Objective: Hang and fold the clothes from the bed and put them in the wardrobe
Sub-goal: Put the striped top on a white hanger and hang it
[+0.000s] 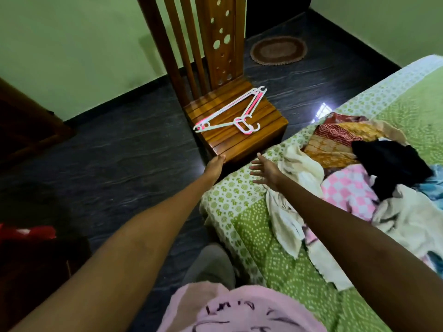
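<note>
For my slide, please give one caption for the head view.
Left hand grips wooden chair holding hangers; right hand open beside clothes.

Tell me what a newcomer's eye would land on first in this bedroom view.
Most striking are the pink and white hangers lying in a loose bunch on the seat of the wooden chair, bright against the dark floor. Next comes the heap of clothes on the green patterned bed at right. In the middle, the left hand grips the chair seat's near corner, while the right hand hovers open over the bed's corner.
</note>
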Demonstrator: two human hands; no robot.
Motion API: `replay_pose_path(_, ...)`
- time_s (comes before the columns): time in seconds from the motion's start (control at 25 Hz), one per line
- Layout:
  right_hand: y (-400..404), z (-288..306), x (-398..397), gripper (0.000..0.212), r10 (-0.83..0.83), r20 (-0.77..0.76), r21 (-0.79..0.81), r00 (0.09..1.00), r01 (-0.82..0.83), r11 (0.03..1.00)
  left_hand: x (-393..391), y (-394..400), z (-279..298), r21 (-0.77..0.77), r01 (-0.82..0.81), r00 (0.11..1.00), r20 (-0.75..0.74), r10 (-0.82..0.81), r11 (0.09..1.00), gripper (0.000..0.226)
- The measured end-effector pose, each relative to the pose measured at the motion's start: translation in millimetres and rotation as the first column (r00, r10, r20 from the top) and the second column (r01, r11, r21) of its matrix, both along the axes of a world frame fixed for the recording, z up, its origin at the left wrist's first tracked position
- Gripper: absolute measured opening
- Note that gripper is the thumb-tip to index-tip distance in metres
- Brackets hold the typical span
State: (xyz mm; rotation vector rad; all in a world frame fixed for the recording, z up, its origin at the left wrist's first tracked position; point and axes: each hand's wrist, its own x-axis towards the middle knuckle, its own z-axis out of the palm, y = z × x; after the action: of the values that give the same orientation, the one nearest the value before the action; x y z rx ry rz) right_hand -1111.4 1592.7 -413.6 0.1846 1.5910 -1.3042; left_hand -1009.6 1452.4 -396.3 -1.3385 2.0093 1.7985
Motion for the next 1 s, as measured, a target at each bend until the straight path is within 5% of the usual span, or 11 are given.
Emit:
replay_pose_path(0.32, -150.8, -55.0, -91.8, 0.048, -0.162, 0.144, 0.070, 0.976, 0.153, 0.986, -106.0, -135.9, -82.2, 0.068, 0.022, 0.999, 0.048, -0.026, 0.997, 0.040)
replay_pose_path(0.56, -214.1, -138.7, -144.4, 0.018, -0.281, 0.280, 0.129, 0.918, 0.254, 0.958, -173.2, -180.8, -171.6, -0.063, 0.191, 0.972, 0.152, -0.180, 0.980, 0.048)
replay_pose_path(0.68, -234.0, -171.1, -160.1, 0.016, -0.386, 0.347, 0.151, 0.855, 0.355, 0.923, -192.1, -195.8, -201.5, -0.283, 0.475, 0.875, 0.252, -0.413, 0.833, 0.057)
replay_pose_path(0.8, -248.3, -194.5, -171.4, 0.021, -0.491, 0.406, 0.104, 0.771, 0.495, 0.863, -206.4, -211.1, -221.0, -0.398, 0.603, 0.794, 0.379, -0.475, 0.691, 0.065)
replay_pose_path(1.0, -269.1, -198.5, -188.4, 0.044, -0.552, 0.494, 0.020, 0.672, 0.626, 0.779, -210.1, -214.0, -237.4, -0.427, 0.647, 0.760, 0.424, -0.492, 0.632, 0.064)
